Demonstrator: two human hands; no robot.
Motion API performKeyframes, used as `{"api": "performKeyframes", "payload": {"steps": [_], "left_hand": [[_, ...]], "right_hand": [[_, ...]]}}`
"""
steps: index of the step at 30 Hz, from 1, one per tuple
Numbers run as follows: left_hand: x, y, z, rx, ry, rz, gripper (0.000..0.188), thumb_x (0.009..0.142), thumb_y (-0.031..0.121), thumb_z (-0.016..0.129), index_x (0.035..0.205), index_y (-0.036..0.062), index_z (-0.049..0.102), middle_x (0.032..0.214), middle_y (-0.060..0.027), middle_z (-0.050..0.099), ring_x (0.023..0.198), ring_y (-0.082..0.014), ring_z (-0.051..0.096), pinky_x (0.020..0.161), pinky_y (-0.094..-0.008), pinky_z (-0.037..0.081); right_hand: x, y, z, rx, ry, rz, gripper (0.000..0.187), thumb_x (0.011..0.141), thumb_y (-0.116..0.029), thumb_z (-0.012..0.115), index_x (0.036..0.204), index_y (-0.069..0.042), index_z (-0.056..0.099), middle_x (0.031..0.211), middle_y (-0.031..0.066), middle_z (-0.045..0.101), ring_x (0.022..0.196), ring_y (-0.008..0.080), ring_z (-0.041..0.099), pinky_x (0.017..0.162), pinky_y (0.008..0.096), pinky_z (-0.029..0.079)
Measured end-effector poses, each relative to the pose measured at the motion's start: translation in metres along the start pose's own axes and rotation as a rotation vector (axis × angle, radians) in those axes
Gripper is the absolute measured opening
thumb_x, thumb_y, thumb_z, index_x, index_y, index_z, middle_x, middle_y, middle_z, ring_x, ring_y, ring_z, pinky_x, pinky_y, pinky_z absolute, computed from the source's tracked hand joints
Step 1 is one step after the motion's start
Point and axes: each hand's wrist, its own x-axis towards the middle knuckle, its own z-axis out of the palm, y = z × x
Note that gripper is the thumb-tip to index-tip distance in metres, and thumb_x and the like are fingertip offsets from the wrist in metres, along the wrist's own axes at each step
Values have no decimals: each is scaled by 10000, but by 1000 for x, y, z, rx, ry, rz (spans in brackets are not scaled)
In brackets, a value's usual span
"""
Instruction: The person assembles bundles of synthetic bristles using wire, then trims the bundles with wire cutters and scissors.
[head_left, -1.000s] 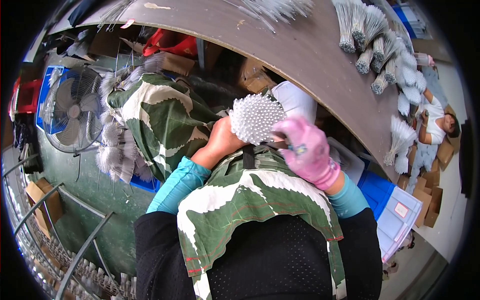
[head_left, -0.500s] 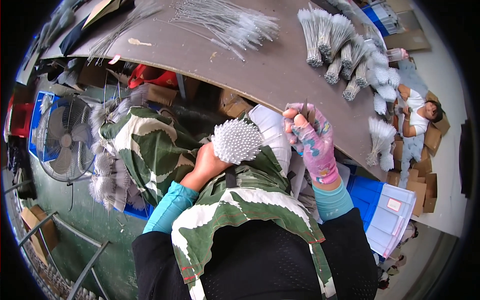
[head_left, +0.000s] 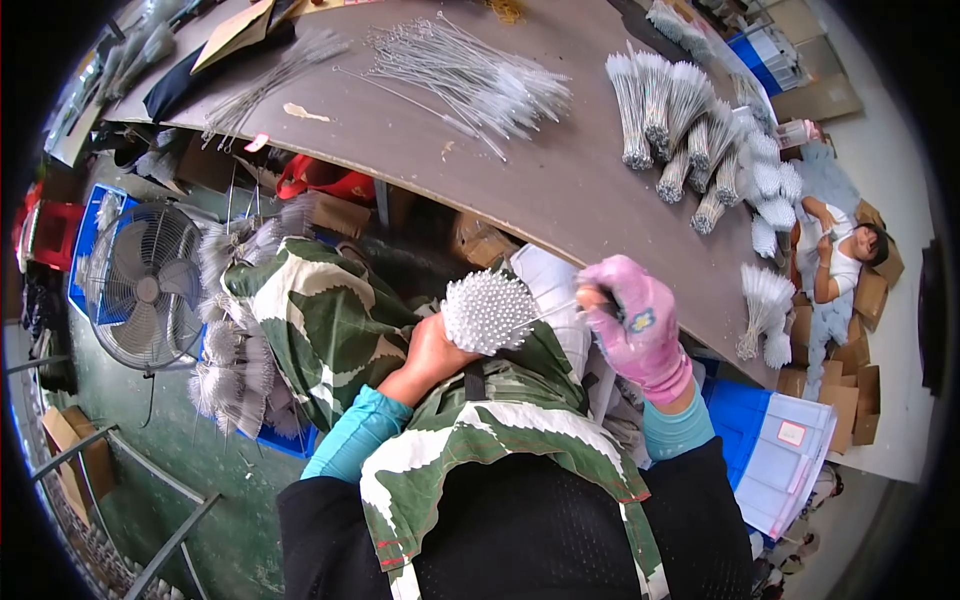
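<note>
"One round, tightly packed bundle of thin stems with white, bead-like tips (head_left: 490, 313) sits near the middle of my head view. Its domed end faces me, all pale dots over a greyish ground."

"Where is it, exactly?"

"Held over the green-and-white camouflage apron (head_left: 420, 480), near the close edge of the brown, flat worktop (head_left: 560, 190) but off it. A few thin strands (head_left: 560, 307) poke out on its right."

"How does the left grip look?"

"The bare left hand (head_left: 437, 350), with a turquoise sleeve (head_left: 355, 435) behind it, curls firmly around the bundle's lower left side. I can't see its far side."

"And the right grip?"

"The pink-gloved right hand (head_left: 640, 325) is raised, well apart from the dome, its fingers bent and their ends close to those strands. It's blurred, so I can't tell whether it pinches one or how far it's spread."

"What lies on the worktop?"

"I see a loose spread of grey-stemmed, white-bristled brushes (head_left: 470, 80), and to its right several gathered grey-and-white brush bundles (head_left: 675, 110)."
</note>
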Motion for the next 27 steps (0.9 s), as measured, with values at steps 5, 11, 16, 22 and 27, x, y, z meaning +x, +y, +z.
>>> {"api": "performKeyframes", "payload": {"steps": [5, 11, 16, 22, 27], "left_hand": [[-4, 4, -9, -27, -69, -52, 504, 719, 259, 789, 1159, 91, 613, 1176, -74, 621, 1123, -227, 561, 992, -352, 404], [-5, -7, -6, 262, -166, 131, 473, 839, 278, 620, 1285, 155, 521, 1324, -64, 503, 1247, -285, 434, 1074, -407, 299], [5, 0, -5, 293, -52, 240, 366, 819, 241, 659, 1159, 114, 620, 1179, -89, 621, 1107, -260, 580, 912, -334, 461], [4, -7, -7, 111, -224, -10, 393, 883, 178, 572, 1269, 112, 543, 1299, -65, 540, 1224, -253, 474, 1060, -375, 330], [-3, -5, -9, 8, -247, -52, 384, 881, 136, 569, 1262, 95, 545, 1282, -77, 553, 1199, -245, 498, 1044, -364, 354]], "right_hand": [[20, 2, -44, 447, 711, 251, 101, 938, -129, 523, 990, -46, 547, 775, 13, 571, 609, 78, 529, 529, 195, 413], [93, 82, -21, 764, 759, 639, 139, 935, -187, 546, 881, -61, 569, 697, -2, 530, 549, 52, 485, 411, 176, 325], [149, 151, 65, 1100, 797, 692, 129, 925, -177, 574, 830, -89, 578, 675, 50, 613, 455, 85, 504, 350, 203, 340], [124, 144, 81, 961, 610, 687, 174, 925, -212, 576, 1023, -73, 614, 693, 42, 611, 463, 58, 474, 375, 187, 318], [56, 116, 62, 930, 462, 746, 183, 934, -208, 562, 1040, -67, 611, 716, 23, 601, 497, 46, 469, 410, 182, 324]]}}
